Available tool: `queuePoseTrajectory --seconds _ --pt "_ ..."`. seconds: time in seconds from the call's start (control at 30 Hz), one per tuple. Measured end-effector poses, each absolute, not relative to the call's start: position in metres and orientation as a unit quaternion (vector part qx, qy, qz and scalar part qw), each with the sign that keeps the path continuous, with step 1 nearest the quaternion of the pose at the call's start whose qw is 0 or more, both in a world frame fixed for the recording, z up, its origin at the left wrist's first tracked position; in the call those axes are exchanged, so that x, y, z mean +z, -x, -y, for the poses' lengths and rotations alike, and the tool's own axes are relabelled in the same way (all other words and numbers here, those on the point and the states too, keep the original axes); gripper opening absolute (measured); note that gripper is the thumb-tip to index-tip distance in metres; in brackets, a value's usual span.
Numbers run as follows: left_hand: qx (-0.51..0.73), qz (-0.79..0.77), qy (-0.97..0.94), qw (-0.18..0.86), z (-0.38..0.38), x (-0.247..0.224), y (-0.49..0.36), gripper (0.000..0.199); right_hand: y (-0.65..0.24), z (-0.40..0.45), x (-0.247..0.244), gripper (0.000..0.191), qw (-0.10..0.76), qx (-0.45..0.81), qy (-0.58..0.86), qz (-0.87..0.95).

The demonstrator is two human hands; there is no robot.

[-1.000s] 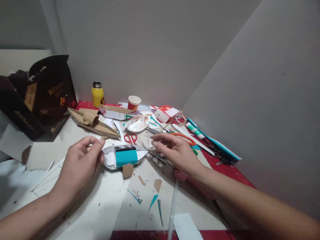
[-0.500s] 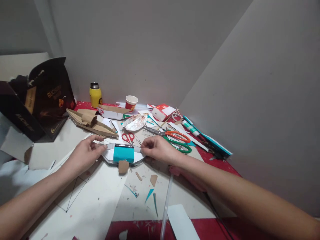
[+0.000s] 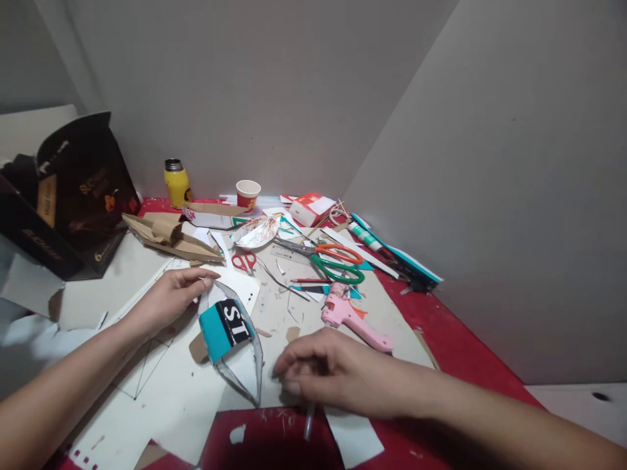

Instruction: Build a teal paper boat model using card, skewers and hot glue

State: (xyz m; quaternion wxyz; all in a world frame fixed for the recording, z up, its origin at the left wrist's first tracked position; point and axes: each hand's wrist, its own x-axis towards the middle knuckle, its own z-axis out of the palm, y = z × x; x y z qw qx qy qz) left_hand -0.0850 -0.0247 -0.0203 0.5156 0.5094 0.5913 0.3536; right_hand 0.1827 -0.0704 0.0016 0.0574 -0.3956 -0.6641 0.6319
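A small boat-shaped paper model [image 3: 247, 365] is tilted over the table, its pointed end toward me. Around its middle runs a teal band [image 3: 214, 334] with a black strip lettered in white, and a brown cardboard tab [image 3: 198, 349] sticks out at its left. My left hand [image 3: 179, 294] pinches the model's far end between thumb and fingers. To the right of the model, apart from it, my right hand [image 3: 333, 372] hovers with loosely curved fingers and nothing visible in them. Below that hand the end of a clear stick [image 3: 309, 423] shows; the rest is hidden.
A pink glue gun [image 3: 355, 320] lies beyond my right hand. Large scissors [image 3: 337, 261], small red scissors [image 3: 243, 261] and paper scraps lie farther back. A yellow bottle [image 3: 177, 184], a paper cup [image 3: 248, 194] and a dark box [image 3: 73, 202] stand near the wall.
The model has swung from lying crosswise to pointing toward me. My right hand has let go of it and moved nearer to me, uncovering the glue gun. The view has shifted right.
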Motion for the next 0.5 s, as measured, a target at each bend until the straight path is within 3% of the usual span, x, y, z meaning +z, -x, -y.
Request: queuePoseTrajectory --seconds 0.23,0.5 --pt "0.292 -0.554 -0.575 0.526 0.02 -0.011 0.069 0.034 -0.246 0.087 0.005 0.03 0.138 0.284 0.472 0.823" --pt "0.248 -0.533 -0.642 0.493 0.005 -0.002 0.049 0.034 -0.284 0.119 -0.002 0.03 0.071 0.289 0.517 0.803"
